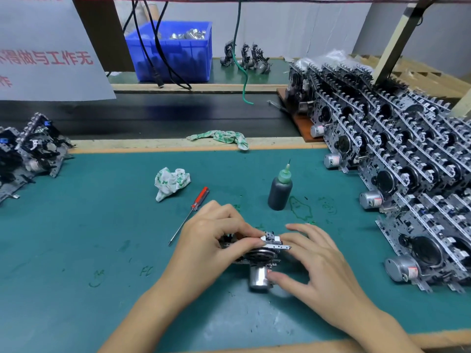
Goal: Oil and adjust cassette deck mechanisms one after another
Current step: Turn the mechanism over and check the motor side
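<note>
On the green tabletop, right in the middle near the front edge, sits one cassette mechanism with both hands on it. The left hand has its grip curled around the left side, fingertips pinching the top metal edge. The right hand holds the right side, thumb pressed against the little silver motor that sticks out toward the person, other fingers bent over the top bracket.

Just behind the hands there's a dark oil bottle with a green needle cap, standing upright. To its left a small red-handled screwdriver lies flat, tip pointing toward the person, and next to that a crumpled white-green rag. Another rag is draped on the wooden strip at the back edge.

Right side is a big stack of mechanisms in leaning rows. A few more mechanisms sit on the far left. A blue bin sits on the far bench, cables hanging in front of it.
</note>
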`<state>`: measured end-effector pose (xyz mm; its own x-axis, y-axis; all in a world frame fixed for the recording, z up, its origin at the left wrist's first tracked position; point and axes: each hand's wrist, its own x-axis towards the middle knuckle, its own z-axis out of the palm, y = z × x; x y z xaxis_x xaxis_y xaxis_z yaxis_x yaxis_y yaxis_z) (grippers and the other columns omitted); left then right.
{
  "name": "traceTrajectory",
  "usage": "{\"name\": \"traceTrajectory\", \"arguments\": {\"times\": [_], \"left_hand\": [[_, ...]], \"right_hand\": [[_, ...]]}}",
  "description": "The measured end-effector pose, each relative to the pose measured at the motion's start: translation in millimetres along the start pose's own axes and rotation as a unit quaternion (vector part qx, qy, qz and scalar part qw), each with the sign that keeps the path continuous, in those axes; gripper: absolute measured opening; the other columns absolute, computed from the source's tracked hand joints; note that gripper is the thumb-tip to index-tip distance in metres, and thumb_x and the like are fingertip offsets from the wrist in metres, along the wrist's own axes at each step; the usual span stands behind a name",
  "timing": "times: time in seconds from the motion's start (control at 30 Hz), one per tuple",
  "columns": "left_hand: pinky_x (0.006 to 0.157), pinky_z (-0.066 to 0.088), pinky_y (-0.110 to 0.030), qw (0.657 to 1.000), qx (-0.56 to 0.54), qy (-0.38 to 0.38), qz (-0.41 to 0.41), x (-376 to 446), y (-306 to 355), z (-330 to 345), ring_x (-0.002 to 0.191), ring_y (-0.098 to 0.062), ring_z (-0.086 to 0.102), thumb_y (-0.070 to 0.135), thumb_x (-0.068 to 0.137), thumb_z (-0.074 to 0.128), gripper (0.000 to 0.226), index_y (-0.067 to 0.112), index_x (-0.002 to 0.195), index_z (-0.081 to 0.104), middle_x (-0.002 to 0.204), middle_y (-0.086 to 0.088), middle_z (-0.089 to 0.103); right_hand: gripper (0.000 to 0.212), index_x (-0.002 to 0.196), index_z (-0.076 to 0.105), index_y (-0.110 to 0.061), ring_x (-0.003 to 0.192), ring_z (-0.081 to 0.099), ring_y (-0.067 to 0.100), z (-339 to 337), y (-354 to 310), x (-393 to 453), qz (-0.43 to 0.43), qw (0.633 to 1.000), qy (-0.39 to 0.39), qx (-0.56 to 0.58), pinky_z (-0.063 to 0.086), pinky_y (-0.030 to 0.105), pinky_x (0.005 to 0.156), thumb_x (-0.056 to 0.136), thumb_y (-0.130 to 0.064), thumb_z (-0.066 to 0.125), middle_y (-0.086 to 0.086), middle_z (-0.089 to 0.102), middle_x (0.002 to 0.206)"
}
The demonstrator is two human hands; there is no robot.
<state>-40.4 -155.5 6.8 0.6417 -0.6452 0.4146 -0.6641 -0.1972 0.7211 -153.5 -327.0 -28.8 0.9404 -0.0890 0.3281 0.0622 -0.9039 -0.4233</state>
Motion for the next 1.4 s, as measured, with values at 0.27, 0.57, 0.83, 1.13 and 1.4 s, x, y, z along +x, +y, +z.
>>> {"name": "traceTrajectory", "arguments": {"times": [0.27, 0.57, 0.83, 1.13, 1.4], "left_hand": [[0.07, 0.043, -0.018, 0.994, 0.091, -0.043, 0.031, -6, -6, -40, 0.077, -0.001, 0.055, 0.049, 0.078, 0.059, 0.023, 0.035, 0.087, 0.074, 0.085, 0.018, 0.06], [0.059, 0.041, -0.018, 0.953, 0.239, -0.131, 0.132, 13, 3, -61, 0.067, 0.003, 0.043, 0.043, 0.089, 0.041, 0.03, 0.022, 0.08, 0.061, 0.075, 0.018, 0.048], [0.059, 0.026, -0.018, 0.895, 0.304, -0.095, 0.311, 152, 71, -104, 0.064, -0.006, 0.035, 0.033, 0.087, 0.063, 0.018, 0.016, 0.086, 0.065, 0.072, 0.013, 0.045], [0.072, 0.036, -0.028, 0.915, 0.295, -0.187, 0.202, 290, 31, 4, 0.085, -0.019, 0.052, 0.014, 0.087, 0.063, 0.016, 0.009, 0.102, 0.065, 0.099, -0.006, 0.063], [0.068, 0.027, -0.027, 0.933, 0.25, -0.236, 0.109, 307, -20, 104, 0.101, -0.031, 0.052, 0.002, 0.089, 0.05, 0.019, -0.001, 0.107, 0.055, 0.111, -0.02, 0.054]], "right_hand": [[0.035, 0.072, 0.05, -0.019, 0.052, 0.046, 0.014, -31, -34, 53, -0.134, 0.986, 0.024, -0.099, 0.036, 0.027, 0.046, 0.085, -0.051, 0.045, -0.01, 0.047, 0.06], [0.031, 0.069, 0.035, -0.022, 0.04, 0.05, 0.021, -41, -39, 75, -0.231, 0.942, -0.103, -0.219, 0.022, 0.024, 0.038, 0.091, -0.043, 0.032, -0.004, 0.053, 0.05], [0.03, 0.071, 0.041, -0.021, 0.043, 0.034, 0.006, -139, -38, 138, -0.15, 0.981, 0.055, -0.108, 0.027, 0.019, 0.046, 0.092, -0.042, 0.043, -0.012, 0.036, 0.048], [0.039, 0.062, 0.038, -0.018, 0.07, 0.05, 0.031, -130, 60, 195, 0.066, 0.972, 0.055, -0.217, 0.031, 0.034, 0.059, 0.097, -0.034, 0.046, 0.005, 0.048, 0.063], [0.03, 0.087, 0.059, -0.006, 0.091, 0.059, 0.038, -83, 128, 195, 0.161, 0.949, 0.013, -0.27, 0.033, 0.035, 0.065, 0.099, -0.028, 0.041, 0.022, 0.063, 0.094]]}}
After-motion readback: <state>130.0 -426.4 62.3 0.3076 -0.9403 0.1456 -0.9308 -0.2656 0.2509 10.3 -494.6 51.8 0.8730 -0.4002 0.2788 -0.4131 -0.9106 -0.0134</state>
